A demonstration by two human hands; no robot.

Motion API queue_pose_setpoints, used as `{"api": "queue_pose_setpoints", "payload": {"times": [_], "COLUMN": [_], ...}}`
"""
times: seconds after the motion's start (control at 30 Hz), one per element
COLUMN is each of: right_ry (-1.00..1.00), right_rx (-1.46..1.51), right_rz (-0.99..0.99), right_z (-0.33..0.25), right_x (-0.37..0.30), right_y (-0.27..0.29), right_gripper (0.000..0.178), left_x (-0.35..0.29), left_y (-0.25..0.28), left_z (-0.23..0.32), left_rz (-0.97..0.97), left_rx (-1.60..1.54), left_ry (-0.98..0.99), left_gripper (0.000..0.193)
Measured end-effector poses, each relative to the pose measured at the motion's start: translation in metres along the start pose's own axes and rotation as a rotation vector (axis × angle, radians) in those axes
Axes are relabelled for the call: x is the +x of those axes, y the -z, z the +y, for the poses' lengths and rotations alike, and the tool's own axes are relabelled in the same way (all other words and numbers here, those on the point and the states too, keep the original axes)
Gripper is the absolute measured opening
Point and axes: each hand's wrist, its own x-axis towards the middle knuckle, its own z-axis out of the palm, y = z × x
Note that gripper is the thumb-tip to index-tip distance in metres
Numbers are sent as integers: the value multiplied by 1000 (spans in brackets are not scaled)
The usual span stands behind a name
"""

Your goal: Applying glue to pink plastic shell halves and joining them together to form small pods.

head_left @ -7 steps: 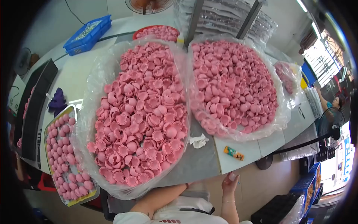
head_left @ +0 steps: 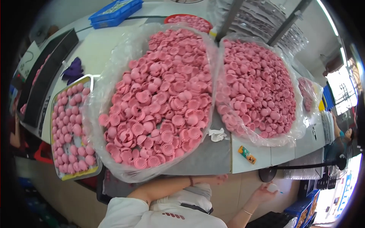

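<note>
Here, beside the table (head_left: 262, 152), a white object (head_left: 272, 187) is gripped in the right hand (head_left: 261, 193); whether fingers of the left hand (head_left: 219, 179) are open can't be told.

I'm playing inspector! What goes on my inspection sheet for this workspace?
Surface: grey and white table, partly covered.
Job's things: pink cup-shaped pieces in two clear plastic bags; pink balls in a tray.
Clutter: crumpled tissue, orange and green packet, purple bundle.
Hands: right hand holds a small white thing; left hand near the table edge, grip unclear.
Cables: none clearly made out.
Surroundings: fan and another person at right.
</note>
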Motion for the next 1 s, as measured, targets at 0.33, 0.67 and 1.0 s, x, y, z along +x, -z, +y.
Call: {"api": "queue_pose_setpoints", "payload": {"times": [0.33,0.67,1.0], "right_ry": [240,470,-573], "right_rx": [-461,-833,286], "right_rz": [-1045,-1235,-914], "right_z": [22,40,48], "right_x": [-84,-100,-108], "right_y": [-115,-137,-147], "right_gripper": [40,27,39], "left_x": [-100,-117,-114], "left_y": [-65,-33,-44], "left_z": [314,307,307], "left_rz": [361,1178,1338], "left_rx": [1106,1525,1170], "left_ry": [-298,11,-269], "left_gripper": [21,27,23]}}
